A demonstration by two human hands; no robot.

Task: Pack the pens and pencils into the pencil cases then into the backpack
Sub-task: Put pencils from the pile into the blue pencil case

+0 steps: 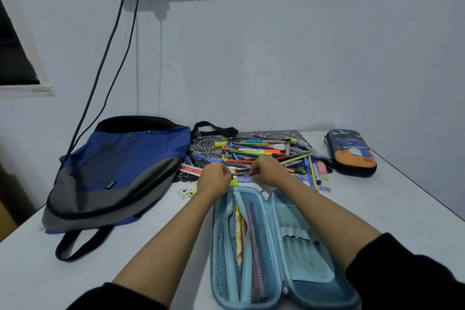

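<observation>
A light blue pencil case point(297, 254) lies open in front of me, with a yellow pencil point(238, 231) and a pink one point(254, 239) in its mesh pocket. Beyond it a pile of pens and pencils point(266, 152) covers a dark patterned mat point(206, 145). My left hand point(214, 178) and my right hand point(268, 171) both grip a small bunch of pens point(241, 173) held level between them, just past the case's far end. A blue and grey backpack point(120, 171) lies flat at the left. A dark pencil case point(351, 152) with an orange cartoon print sits shut at the right.
The white table point(402, 209) meets the wall at the back and its right edge runs diagonally. Two black cables point(108, 63) hang from wall sockets down behind the backpack. A red and white ruler point(191, 170) and a pink eraser point(321, 167) lie by the pile.
</observation>
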